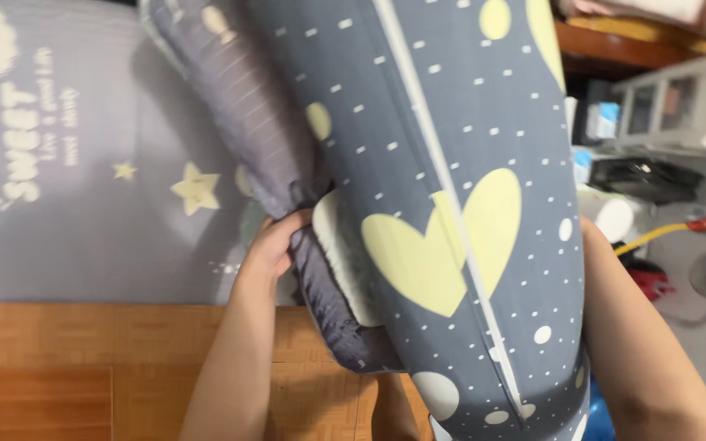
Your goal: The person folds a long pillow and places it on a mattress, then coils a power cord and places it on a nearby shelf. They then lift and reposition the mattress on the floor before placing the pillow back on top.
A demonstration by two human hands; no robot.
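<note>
Left hand [275, 245] fingers clamp the pillowcase [451, 204] edge; right hand's fingers hidden behind it.

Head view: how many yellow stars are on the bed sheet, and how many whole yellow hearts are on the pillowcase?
yellow stars on the bed sheet: 2
whole yellow heart on the pillowcase: 1
Total: 3

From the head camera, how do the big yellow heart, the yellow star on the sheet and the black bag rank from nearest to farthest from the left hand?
From the left hand:
1. Yellow star, just up-left on the grey sheet.
2. Big yellow heart, right, on the pillow cover; close to the star's distance, so hard to call.
3. Black bag, far right by the shelves.
</note>
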